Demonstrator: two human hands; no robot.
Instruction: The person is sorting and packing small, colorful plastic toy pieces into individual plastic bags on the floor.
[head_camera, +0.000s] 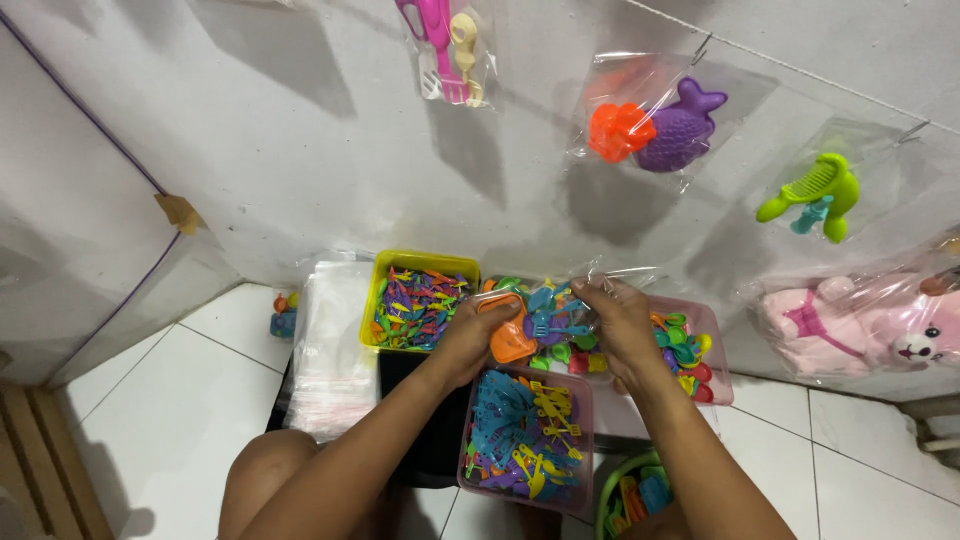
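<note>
Holding clear bag (545, 320) mouth up, both hands.

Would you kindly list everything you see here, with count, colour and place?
yellow bin: one, full of small multicoloured pieces, far left
pink tray: one, blue and yellow toy utensils, nearest
second pink tray: one, mixed colourful pieces, right
stack of clear bags: one, left on floor
hanging toy packets: several on wall, pink, orange-purple, green
pink plush bag: one, right
clear bag of toys: one, orange and blue pieces, held by both hands
left hand: gripping bag
right hand: pinching bag top
</note>
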